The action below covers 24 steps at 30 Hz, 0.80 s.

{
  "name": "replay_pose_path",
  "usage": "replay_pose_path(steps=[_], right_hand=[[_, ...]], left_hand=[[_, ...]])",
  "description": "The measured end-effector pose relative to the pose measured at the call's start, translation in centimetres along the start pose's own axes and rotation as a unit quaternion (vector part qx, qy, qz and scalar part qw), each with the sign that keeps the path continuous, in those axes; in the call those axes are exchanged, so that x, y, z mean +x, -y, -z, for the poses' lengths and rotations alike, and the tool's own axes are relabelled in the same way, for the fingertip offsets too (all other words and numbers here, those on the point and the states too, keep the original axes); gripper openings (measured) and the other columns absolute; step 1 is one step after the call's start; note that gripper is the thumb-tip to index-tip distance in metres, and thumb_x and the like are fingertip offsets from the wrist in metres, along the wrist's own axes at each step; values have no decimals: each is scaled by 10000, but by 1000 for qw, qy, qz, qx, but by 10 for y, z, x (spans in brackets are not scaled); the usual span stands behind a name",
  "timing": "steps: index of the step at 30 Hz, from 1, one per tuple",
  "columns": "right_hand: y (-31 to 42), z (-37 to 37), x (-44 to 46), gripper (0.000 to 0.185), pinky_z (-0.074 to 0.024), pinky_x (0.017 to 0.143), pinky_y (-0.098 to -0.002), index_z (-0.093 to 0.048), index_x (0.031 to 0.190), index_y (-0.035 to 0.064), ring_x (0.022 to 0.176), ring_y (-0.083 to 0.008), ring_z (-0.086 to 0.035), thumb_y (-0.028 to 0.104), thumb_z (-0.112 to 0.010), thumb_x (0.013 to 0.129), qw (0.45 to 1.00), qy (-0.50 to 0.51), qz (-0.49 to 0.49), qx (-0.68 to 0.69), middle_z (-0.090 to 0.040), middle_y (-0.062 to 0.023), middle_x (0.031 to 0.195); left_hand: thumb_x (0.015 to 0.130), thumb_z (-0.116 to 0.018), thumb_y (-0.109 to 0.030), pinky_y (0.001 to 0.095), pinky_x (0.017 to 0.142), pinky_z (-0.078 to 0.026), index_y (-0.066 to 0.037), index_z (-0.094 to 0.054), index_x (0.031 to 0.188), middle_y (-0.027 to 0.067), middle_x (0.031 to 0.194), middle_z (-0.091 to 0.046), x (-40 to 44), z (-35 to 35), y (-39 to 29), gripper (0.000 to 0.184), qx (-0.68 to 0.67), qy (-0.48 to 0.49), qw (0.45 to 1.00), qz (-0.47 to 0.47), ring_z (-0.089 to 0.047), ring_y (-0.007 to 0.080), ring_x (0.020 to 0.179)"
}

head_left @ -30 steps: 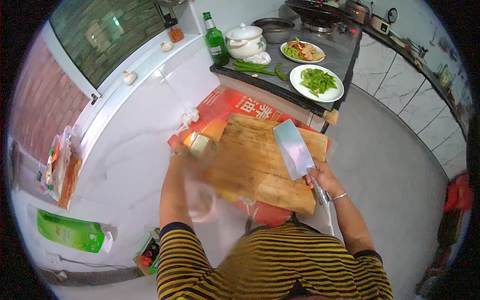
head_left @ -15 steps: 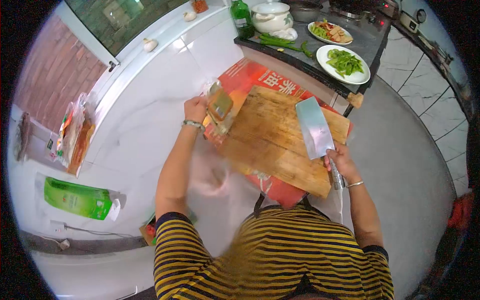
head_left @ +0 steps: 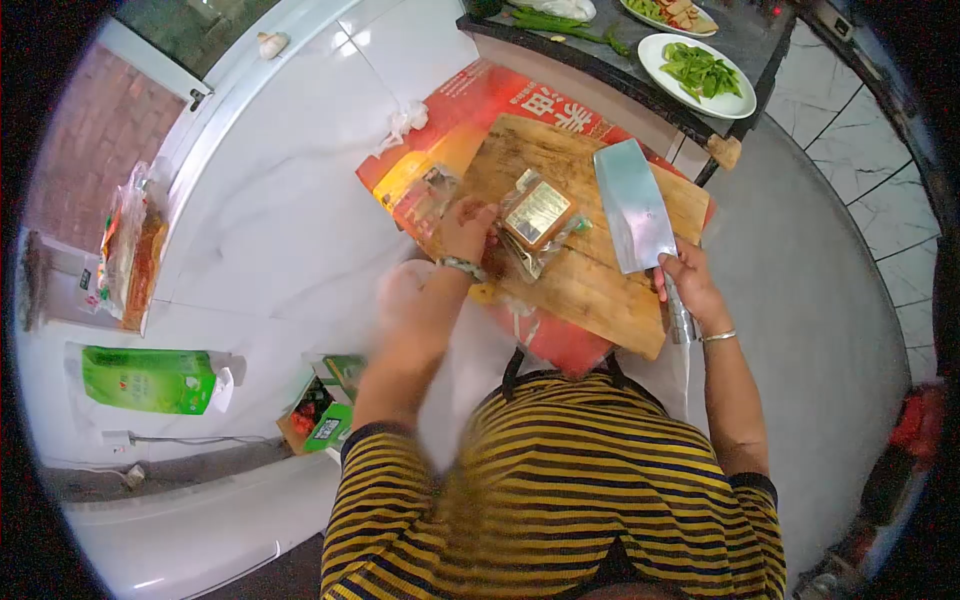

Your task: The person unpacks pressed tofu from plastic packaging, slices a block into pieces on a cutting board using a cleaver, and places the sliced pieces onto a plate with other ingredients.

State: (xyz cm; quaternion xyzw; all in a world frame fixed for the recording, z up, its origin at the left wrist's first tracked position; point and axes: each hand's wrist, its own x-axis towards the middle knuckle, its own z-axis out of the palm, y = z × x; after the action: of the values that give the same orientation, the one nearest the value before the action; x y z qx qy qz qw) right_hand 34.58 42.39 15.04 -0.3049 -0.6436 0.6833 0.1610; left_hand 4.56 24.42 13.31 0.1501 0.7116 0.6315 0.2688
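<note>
A cleaver (head_left: 635, 205) is in my right hand (head_left: 692, 283), its fingers closed round the metal handle. Its broad blade lies over the right part of the wooden cutting board (head_left: 590, 285). A brown block in clear plastic packaging (head_left: 540, 210), with a pale label on top, rests on the board. Just left of this package is my left hand (head_left: 466, 230), at the board's left edge. Its fingers look bent and somewhat blurred; whether they still touch the plastic I cannot make out.
Under the board lies a red printed carton sheet (head_left: 470, 100). A crumpled white plastic bag (head_left: 403, 124) sits at its far left. On the dark counter (head_left: 640, 75) stands a plate of cut green peppers (head_left: 700, 75). A green pouch (head_left: 150, 380) and an open box (head_left: 318, 405) are at left.
My left hand has moved right with the packaged block, which now lies on the board. The cleaver stays in my right hand. The view has tilted down.
</note>
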Motion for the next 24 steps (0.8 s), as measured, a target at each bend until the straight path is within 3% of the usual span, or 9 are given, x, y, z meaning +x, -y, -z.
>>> replay_pose_path(steps=[3, 6, 9, 12, 15, 18, 21, 24], right_hand=[[0, 1, 0, 165, -435, 439, -268, -541, 1020, -13, 454, -132, -512, 93, -473, 913, 1000, 3, -19, -7, -558, -45, 644], [2, 1, 1, 173, -434, 438, -267, -536, 1040, -6, 453, -130, -510, 97, -474, 916, 999, 10, -33, -9, -558, -45, 646], [3, 1, 1, 171, -433, 437, -268, -540, 1039, 0, 454, -130, -510, 103, -475, 918, 1000, 13, -21, -19, -556, -44, 644], [1, 2, 2, 161, -433, 439, -267, -544, 1025, 4, 457, -130, -512, 106, -475, 921, 1000, 12, -25, -15, -555, -42, 642], [-2, 3, 2, 150, -432, 444, -265, -545, 1007, 2, 460, -128, -511, 100, -471, 921, 999, 14, -31, 1, -553, -42, 641], [3, 1, 0, 144, -431, 449, -263, -546, 994, -3, 464, -125, -508, 94, -468, 921, 999, 8, -33, 5, -554, -43, 640], [0, 2, 2, 144, -429, 450, -262, -547, 989, -8, 465, -122, -505, 90, -469, 919, 1000, 7, -20, 1, -557, -45, 640], [0, -1, 1, 138, -428, 448, -263, -548, 980, -9, 465, -120, -504, 86, -472, 916, 1000, 7, -10, 6, -556, -45, 638]], left_hand=[[762, -741, -186, 261, 485, -453, 31, -615, 1046, 52, 739, -616, -8, 2, 9, 379, 27, -17, 998, -47, -558, 117, 564], [737, -746, -166, 267, 483, -451, 18, -633, 988, 64, 727, -621, -26, 7, -31, 332, 258, 70, 963, -36, -564, 135, 554], [712, -738, -134, 276, 524, -463, 5, -656, 898, 67, 726, -631, -23, 1, -31, 246, 299, 77, 950, -43, -573, 141, 580], [713, -713, -115, 277, 578, -466, -12, -675, 840, 60, 735, -641, -11, 2, -7, 167, 179, 111, 977, -16, -582, 127, 631], [773, -687, -196, 277, 724, -487, -56, -701, 917, 45, 812, -686, -4, 5, 7, 201, 207, 107, 969, -83, -627, 138, 761], [797, -648, -149, 275, 753, -484, -54, -697, 914, 49, 820, -681, -18, -4, -28, 158, 229, 92, 965, -93, -623, 139, 814], [772, -648, -106, 267, 613, -481, -22, -673, 879, 60, 766, -649, -12, -9, -34, 139, 136, 87, 976, -145, -596, 131, 678], [755, -637, -94, 321, 742, -500, -18, -647, 995, 105, 879, -656, -11, -14, -22, 251, 141, 65, 967, -201, -621, 202, 814]])
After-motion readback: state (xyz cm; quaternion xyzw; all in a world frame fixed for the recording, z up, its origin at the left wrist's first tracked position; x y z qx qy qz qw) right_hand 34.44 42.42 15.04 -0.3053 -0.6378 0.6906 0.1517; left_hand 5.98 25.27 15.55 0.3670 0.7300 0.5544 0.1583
